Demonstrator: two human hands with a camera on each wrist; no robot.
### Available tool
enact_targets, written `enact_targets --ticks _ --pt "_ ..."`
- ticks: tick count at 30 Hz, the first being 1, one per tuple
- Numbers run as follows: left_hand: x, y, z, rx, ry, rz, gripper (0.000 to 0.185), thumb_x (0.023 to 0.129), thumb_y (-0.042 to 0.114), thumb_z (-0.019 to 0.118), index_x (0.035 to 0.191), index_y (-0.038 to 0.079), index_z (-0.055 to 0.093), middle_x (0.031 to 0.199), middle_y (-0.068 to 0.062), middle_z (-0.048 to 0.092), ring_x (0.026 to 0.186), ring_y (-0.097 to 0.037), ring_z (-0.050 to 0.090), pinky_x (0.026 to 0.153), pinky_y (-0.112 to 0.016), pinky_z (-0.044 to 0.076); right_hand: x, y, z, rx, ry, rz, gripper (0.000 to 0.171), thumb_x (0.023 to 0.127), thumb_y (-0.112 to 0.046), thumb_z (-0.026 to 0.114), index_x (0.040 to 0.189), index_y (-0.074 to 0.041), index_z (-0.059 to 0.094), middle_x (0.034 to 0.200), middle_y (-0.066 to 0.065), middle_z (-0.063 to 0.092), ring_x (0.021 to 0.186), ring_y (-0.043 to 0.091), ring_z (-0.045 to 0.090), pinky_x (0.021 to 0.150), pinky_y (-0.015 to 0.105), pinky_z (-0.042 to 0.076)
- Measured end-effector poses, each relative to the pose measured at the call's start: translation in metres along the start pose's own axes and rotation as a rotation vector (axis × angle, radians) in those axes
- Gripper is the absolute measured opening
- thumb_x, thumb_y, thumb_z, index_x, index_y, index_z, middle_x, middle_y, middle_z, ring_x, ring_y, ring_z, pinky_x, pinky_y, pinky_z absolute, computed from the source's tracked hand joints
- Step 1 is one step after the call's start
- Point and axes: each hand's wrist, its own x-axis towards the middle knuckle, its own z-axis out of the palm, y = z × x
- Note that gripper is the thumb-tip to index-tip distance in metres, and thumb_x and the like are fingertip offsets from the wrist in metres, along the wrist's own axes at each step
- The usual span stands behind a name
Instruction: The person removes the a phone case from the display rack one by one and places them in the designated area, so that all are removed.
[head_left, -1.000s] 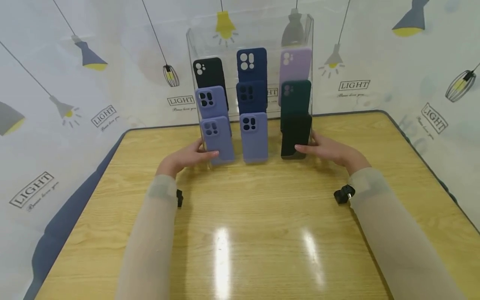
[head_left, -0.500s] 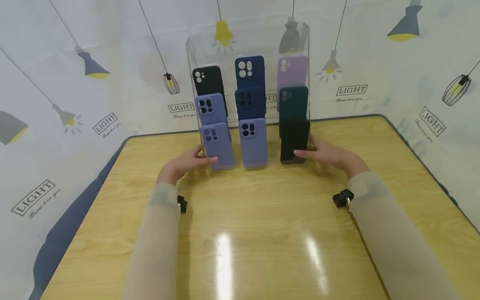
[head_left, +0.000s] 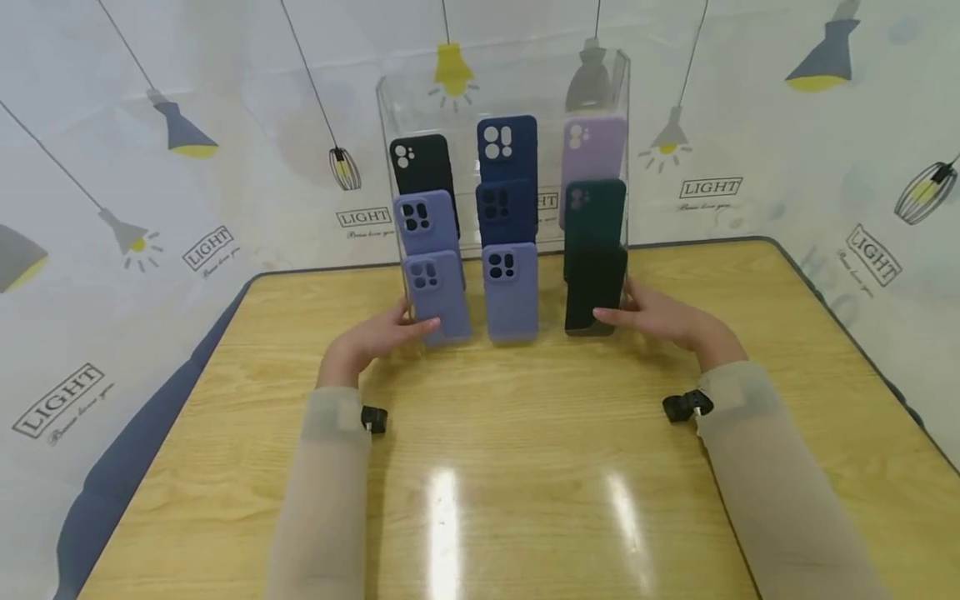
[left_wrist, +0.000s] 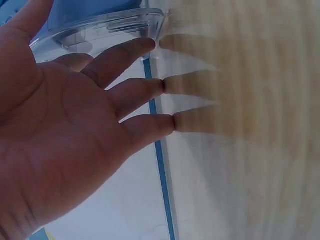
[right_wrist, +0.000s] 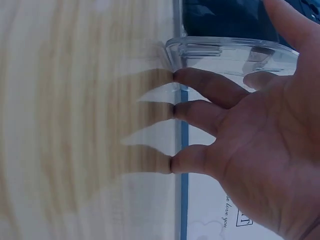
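A clear tiered display stand (head_left: pixel 624 100) stands upright at the back of the table, bearing several phone cases. From the left my left hand (head_left: pixel 371 337) holds its lower corner, thumb over a periwinkle phone case (head_left: pixel 437 293), fingers behind the side. On the opposite corner my right hand (head_left: pixel 667 321) holds likewise, its thumb on a black phone case (head_left: pixel 596 292). In the left wrist view the fingers (left_wrist: pixel 137 90) spread beside the stand (left_wrist: pixel 115 22), tips meeting the tabletop. The right wrist view has the same spread of fingers (right_wrist: pixel 200 114) by the stand (right_wrist: pixel 225 50).
Navy phone cases (head_left: pixel 507 154) fill the middle column above a periwinkle case (head_left: pixel 512 292). Lilac (head_left: pixel 594 150) and dark green (head_left: pixel 595 221) cases are at right. A lamp-patterned wall covering (head_left: pixel 300 108) rises behind the wooden table (head_left: pixel 517 433).
The head view has tilted slightly, so everything sits a little lower in it. Both hands keep their places at the stand's lower corners, and the phone cases have not moved.
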Motion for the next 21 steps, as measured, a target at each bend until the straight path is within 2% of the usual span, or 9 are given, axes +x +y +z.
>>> enact_targets --ticks 5,11,15,17,21 --pt "0.000 0.005 0.002 0.004 0.018 0.020 0.105 0.102 0.067 0.058 0.172 0.028 -0.009 0.179 -0.017 0.019 0.166 -0.042 0.015 0.134 -0.064 0.014 0.000 0.002 -0.001 0.029 0.018 0.003 0.118 0.099 -0.073 0.057 0.168 -0.018 -0.022 0.177 0.028 0.010 0.163 0.051 0.018 0.128 0.071 0.024" --pt "-0.001 0.005 0.004 -0.023 0.014 0.005 0.104 0.102 0.066 0.058 0.172 0.032 -0.010 0.181 -0.013 0.012 0.168 -0.040 0.008 0.134 -0.065 0.010 -0.002 0.001 0.000 0.014 0.018 0.018 0.119 0.098 -0.076 0.056 0.168 -0.019 -0.022 0.177 0.027 0.012 0.163 0.050 0.019 0.128 0.071 0.025" --pt "-0.001 -0.001 0.005 -0.024 0.021 -0.011 0.108 0.100 0.069 0.059 0.172 0.030 -0.011 0.182 -0.010 0.005 0.168 -0.039 0.002 0.134 -0.067 0.008 -0.003 0.003 0.000 -0.018 0.051 -0.003 0.120 0.097 -0.077 0.058 0.170 -0.019 -0.017 0.173 0.029 0.028 0.158 0.049 0.033 0.125 0.070 0.033" --pt "-0.001 -0.003 0.006 -0.022 0.021 -0.016 0.111 0.099 0.072 0.059 0.172 0.028 -0.012 0.182 -0.009 0.004 0.168 -0.040 0.001 0.133 -0.068 0.007 -0.005 0.004 -0.004 -0.026 0.072 -0.026 0.116 0.098 -0.073 0.060 0.170 -0.024 -0.017 0.170 0.029 0.034 0.155 0.049 0.038 0.121 0.070 0.038" --pt "-0.003 -0.004 0.005 -0.017 0.018 -0.022 0.114 0.097 0.074 0.059 0.171 0.026 -0.014 0.182 -0.009 0.000 0.168 -0.040 0.000 0.133 -0.068 0.008 -0.017 -0.003 -0.020 -0.021 0.186 -0.106 0.104 0.101 -0.061 0.066 0.172 -0.034 -0.004 0.165 0.026 0.045 0.153 0.045 0.045 0.120 0.069 0.040"
